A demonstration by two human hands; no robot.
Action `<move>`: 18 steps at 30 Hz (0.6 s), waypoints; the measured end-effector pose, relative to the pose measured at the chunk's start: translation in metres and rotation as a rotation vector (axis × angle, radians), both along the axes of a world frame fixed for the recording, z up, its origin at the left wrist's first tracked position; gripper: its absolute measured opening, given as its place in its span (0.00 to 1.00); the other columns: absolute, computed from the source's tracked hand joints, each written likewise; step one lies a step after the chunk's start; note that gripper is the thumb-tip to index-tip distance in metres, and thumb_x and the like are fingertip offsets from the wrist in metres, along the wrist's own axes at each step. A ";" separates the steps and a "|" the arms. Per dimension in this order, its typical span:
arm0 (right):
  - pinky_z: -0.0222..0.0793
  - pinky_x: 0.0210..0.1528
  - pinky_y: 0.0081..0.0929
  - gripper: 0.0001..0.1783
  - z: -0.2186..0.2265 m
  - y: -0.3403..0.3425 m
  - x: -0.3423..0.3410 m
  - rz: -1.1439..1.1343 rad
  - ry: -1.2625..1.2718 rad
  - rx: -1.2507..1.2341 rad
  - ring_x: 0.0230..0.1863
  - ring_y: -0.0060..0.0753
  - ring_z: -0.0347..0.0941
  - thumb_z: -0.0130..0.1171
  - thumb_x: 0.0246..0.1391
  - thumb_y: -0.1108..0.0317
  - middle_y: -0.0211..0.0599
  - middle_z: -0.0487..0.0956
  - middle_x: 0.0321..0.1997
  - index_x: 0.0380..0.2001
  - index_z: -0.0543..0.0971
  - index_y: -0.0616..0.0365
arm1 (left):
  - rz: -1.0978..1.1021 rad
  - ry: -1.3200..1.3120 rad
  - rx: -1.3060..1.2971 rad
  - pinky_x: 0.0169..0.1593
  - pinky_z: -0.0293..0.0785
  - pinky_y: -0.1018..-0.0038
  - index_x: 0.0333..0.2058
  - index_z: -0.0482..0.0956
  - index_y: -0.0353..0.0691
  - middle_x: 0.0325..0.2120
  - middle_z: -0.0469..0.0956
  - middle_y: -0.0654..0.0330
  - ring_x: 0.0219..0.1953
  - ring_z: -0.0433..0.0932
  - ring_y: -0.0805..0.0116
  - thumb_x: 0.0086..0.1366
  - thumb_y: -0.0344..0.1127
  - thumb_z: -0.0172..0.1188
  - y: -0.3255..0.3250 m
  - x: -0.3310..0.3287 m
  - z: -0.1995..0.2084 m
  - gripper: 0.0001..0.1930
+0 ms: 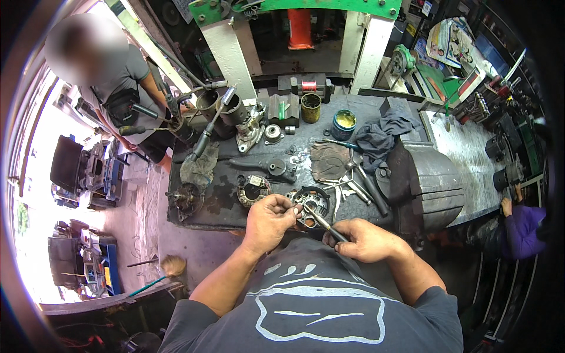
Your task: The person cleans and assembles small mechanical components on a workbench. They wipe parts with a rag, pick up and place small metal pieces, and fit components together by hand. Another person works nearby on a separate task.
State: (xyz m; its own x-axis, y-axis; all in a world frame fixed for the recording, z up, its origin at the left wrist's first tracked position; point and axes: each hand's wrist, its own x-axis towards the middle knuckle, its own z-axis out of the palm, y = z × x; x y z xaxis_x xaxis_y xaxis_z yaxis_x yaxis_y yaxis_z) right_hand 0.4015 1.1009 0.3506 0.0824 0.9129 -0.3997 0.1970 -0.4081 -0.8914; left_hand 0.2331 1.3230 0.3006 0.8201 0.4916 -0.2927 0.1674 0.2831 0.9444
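Observation:
My left hand (266,222) is closed in a pinch at the near edge of a round alternator end housing (318,203); what its fingertips hold, if anything, is too small to make out. In my right hand (366,240) is a slim tool with a metal shaft and dark handle (322,221). Its shaft slants up and left, the tip close to my left fingertips over the housing. Left of the housing sits a round copper-wound part (253,189). Pliers (353,187) and other hand tools lie to its right, beside a brown stained cloth (329,161).
The dark workbench (226,219) also bears a blue tub of yellowish grease (344,122), a grimy can (311,107), dark rags (382,138) and a large curved metal casing (426,182). One person (126,88) stands at the left; another in purple (524,230) is at the right.

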 end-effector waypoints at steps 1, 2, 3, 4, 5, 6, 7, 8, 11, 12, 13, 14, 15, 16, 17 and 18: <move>0.77 0.50 0.39 0.16 0.000 0.000 -0.001 -0.003 -0.024 -0.015 0.42 0.38 0.82 0.61 0.59 0.67 0.46 0.87 0.39 0.47 0.83 0.68 | 0.014 0.007 -0.007 0.41 0.85 0.79 0.45 0.78 0.27 0.42 0.89 0.51 0.39 0.87 0.76 0.72 0.20 0.64 0.000 0.001 0.000 0.06; 0.77 0.53 0.37 0.17 0.000 0.000 -0.001 0.016 -0.037 -0.046 0.45 0.36 0.82 0.61 0.59 0.69 0.44 0.87 0.42 0.49 0.83 0.67 | 0.006 -0.003 0.011 0.41 0.85 0.80 0.45 0.79 0.27 0.41 0.89 0.52 0.39 0.86 0.77 0.72 0.20 0.64 0.000 0.001 0.001 0.06; 0.77 0.57 0.35 0.18 -0.001 0.000 0.000 0.028 -0.059 -0.074 0.48 0.35 0.82 0.61 0.59 0.70 0.41 0.87 0.45 0.51 0.83 0.66 | 0.007 -0.006 0.019 0.41 0.84 0.80 0.45 0.79 0.26 0.41 0.89 0.53 0.39 0.86 0.78 0.72 0.20 0.65 -0.001 0.001 0.001 0.06; 0.77 0.57 0.35 0.18 -0.001 0.001 0.000 0.037 -0.044 -0.076 0.49 0.35 0.82 0.61 0.59 0.70 0.42 0.87 0.45 0.51 0.83 0.66 | 0.013 -0.012 0.020 0.41 0.84 0.80 0.45 0.80 0.26 0.40 0.89 0.54 0.39 0.86 0.79 0.71 0.20 0.65 -0.002 0.001 0.002 0.06; 0.77 0.57 0.35 0.18 -0.001 0.001 0.000 0.041 -0.038 -0.073 0.49 0.36 0.82 0.61 0.60 0.70 0.42 0.87 0.46 0.51 0.83 0.66 | -0.005 -0.005 0.089 0.41 0.84 0.80 0.44 0.81 0.26 0.39 0.89 0.55 0.38 0.85 0.79 0.71 0.20 0.65 -0.003 0.002 0.003 0.06; 0.77 0.57 0.35 0.18 -0.001 0.000 0.000 0.047 -0.035 -0.078 0.49 0.36 0.82 0.61 0.60 0.70 0.42 0.87 0.46 0.51 0.83 0.66 | -0.018 -0.001 0.150 0.41 0.83 0.80 0.44 0.82 0.26 0.38 0.89 0.56 0.38 0.85 0.80 0.71 0.20 0.66 -0.004 0.002 0.003 0.06; 0.77 0.57 0.36 0.18 -0.001 0.000 0.001 0.041 -0.022 -0.076 0.49 0.36 0.82 0.61 0.60 0.70 0.42 0.87 0.46 0.51 0.83 0.66 | -0.025 0.021 0.207 0.41 0.83 0.80 0.44 0.83 0.26 0.37 0.89 0.57 0.38 0.84 0.81 0.70 0.20 0.66 -0.005 0.001 0.004 0.06; 0.77 0.57 0.36 0.18 -0.002 -0.001 0.001 0.038 -0.012 -0.081 0.49 0.36 0.82 0.61 0.60 0.70 0.42 0.87 0.46 0.51 0.83 0.67 | -0.040 -0.004 0.224 0.41 0.82 0.80 0.43 0.83 0.26 0.36 0.88 0.58 0.37 0.84 0.81 0.70 0.20 0.66 -0.006 0.001 0.005 0.06; 0.77 0.56 0.35 0.18 -0.004 -0.004 0.001 0.035 -0.001 -0.066 0.49 0.34 0.82 0.61 0.61 0.70 0.41 0.87 0.46 0.52 0.83 0.66 | -0.084 -0.013 0.259 0.41 0.82 0.79 0.43 0.85 0.26 0.35 0.88 0.59 0.36 0.83 0.80 0.69 0.21 0.67 -0.005 0.000 0.007 0.06; 0.78 0.56 0.35 0.18 -0.005 -0.005 0.001 0.038 0.001 -0.056 0.48 0.33 0.82 0.61 0.61 0.69 0.41 0.87 0.46 0.52 0.83 0.66 | -0.107 -0.011 0.267 0.41 0.82 0.78 0.43 0.85 0.26 0.34 0.88 0.60 0.36 0.83 0.80 0.70 0.21 0.67 -0.004 0.000 0.007 0.06; 0.78 0.55 0.34 0.17 -0.007 -0.005 0.001 0.019 0.053 -0.076 0.48 0.32 0.82 0.62 0.62 0.69 0.40 0.87 0.46 0.52 0.83 0.66 | -0.130 -0.010 0.264 0.41 0.82 0.78 0.43 0.85 0.27 0.34 0.88 0.60 0.36 0.83 0.79 0.70 0.21 0.67 -0.002 0.001 0.006 0.06; 0.78 0.54 0.33 0.17 -0.010 -0.006 0.000 0.003 0.106 -0.096 0.47 0.31 0.83 0.62 0.63 0.69 0.40 0.87 0.46 0.51 0.83 0.66 | -0.161 0.004 0.327 0.41 0.82 0.77 0.44 0.85 0.27 0.35 0.88 0.60 0.36 0.83 0.79 0.70 0.21 0.67 0.001 0.002 0.004 0.06; 0.78 0.53 0.32 0.16 -0.013 -0.006 0.000 -0.010 0.150 -0.105 0.46 0.30 0.83 0.62 0.63 0.69 0.39 0.87 0.47 0.51 0.84 0.65 | -0.192 0.016 0.378 0.41 0.82 0.76 0.44 0.85 0.28 0.35 0.88 0.60 0.36 0.83 0.78 0.70 0.21 0.67 0.004 0.004 0.002 0.06; 0.78 0.53 0.31 0.16 -0.016 -0.006 0.000 -0.068 0.283 -0.122 0.46 0.29 0.83 0.61 0.64 0.69 0.39 0.87 0.46 0.51 0.84 0.65 | -0.222 0.048 0.404 0.42 0.83 0.76 0.44 0.85 0.28 0.35 0.88 0.60 0.36 0.83 0.78 0.70 0.22 0.67 0.007 0.005 -0.001 0.06; 0.78 0.52 0.30 0.15 -0.020 -0.005 -0.001 -0.124 0.406 -0.128 0.45 0.29 0.84 0.61 0.64 0.68 0.39 0.87 0.45 0.51 0.84 0.65 | -0.220 0.044 0.395 0.43 0.83 0.75 0.45 0.85 0.28 0.36 0.88 0.59 0.37 0.84 0.77 0.70 0.22 0.67 0.009 0.008 -0.004 0.07; 0.79 0.51 0.29 0.15 -0.023 -0.005 -0.001 -0.185 0.520 -0.157 0.44 0.28 0.84 0.61 0.65 0.68 0.38 0.87 0.45 0.50 0.84 0.64 | -0.217 0.061 0.360 0.44 0.84 0.74 0.46 0.85 0.29 0.37 0.89 0.59 0.38 0.84 0.76 0.70 0.22 0.67 0.010 0.011 -0.008 0.08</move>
